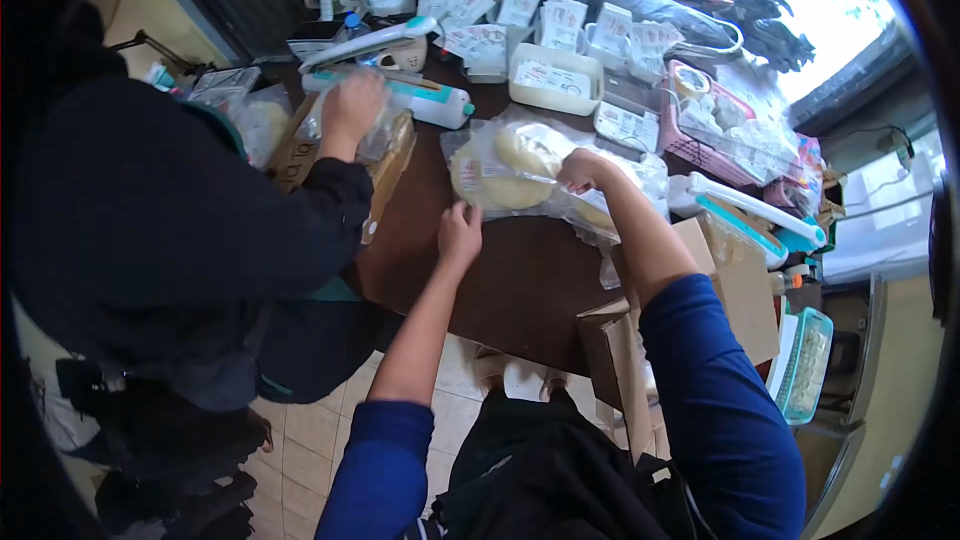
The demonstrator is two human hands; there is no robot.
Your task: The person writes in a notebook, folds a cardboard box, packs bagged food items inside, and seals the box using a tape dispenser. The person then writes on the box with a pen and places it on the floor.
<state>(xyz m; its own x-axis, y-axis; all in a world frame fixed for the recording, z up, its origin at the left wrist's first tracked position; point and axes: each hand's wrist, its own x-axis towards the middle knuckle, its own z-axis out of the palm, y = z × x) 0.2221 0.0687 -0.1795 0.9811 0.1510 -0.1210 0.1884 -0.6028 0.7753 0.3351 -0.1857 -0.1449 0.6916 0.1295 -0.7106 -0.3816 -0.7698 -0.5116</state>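
Clear plastic bags holding round, flat, pale yellow discs (520,152) lie in a pile on the dark table in front of me. My left hand (461,234) is at the lower left corner of the nearest bag, fingers pinched on its edge. Bent over the right part of the pile, my right hand (588,171) has its curled fingers closed on the plastic. A small white label with red print (469,176) shows through the left side of the bag. Another bag (592,208) lies partly under my right hand and forearm.
To the left, a co-worker's hand (352,108) works over a teal-and-white bag sealer (425,101). Label packets and a cream tray (555,80) line the back. At right are a pink basket (705,152), a second sealer (745,218) and open cardboard boxes (606,342).
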